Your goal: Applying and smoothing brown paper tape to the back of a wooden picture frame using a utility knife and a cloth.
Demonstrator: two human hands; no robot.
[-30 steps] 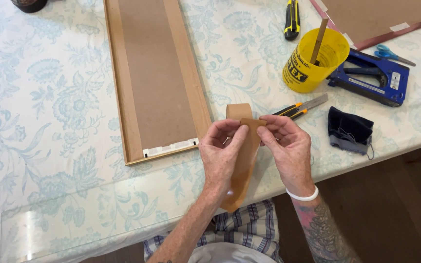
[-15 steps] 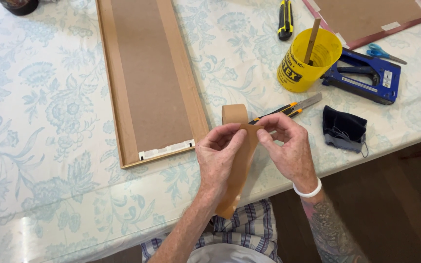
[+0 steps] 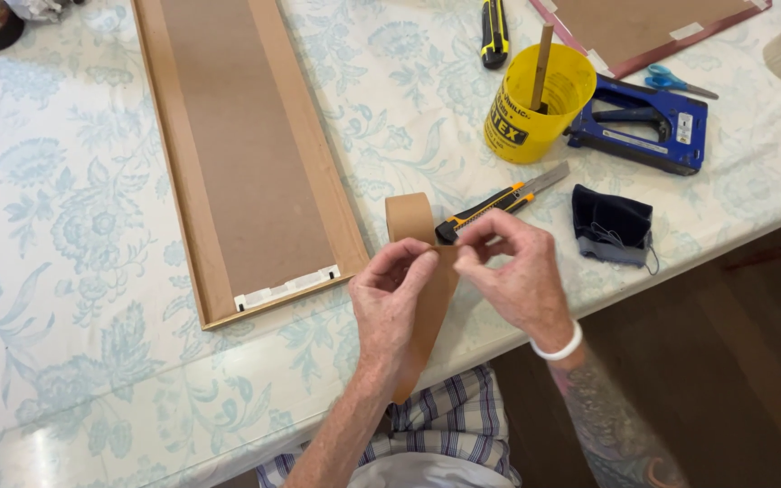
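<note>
Brown paper tape strip (image 3: 427,303) lies at the near edge of the table with the pale blue floral cloth (image 3: 74,208), its lower end hanging past that edge. Left hand (image 3: 390,303) and right hand (image 3: 512,276) both pinch the strip between thumb and fingertips. Just beyond the right hand rests a yellow-and-black utility knife (image 3: 499,201), with a long wooden picture frame lying face down (image 3: 246,154) to the left and a yellow plastic tub (image 3: 535,108) further back.
</note>
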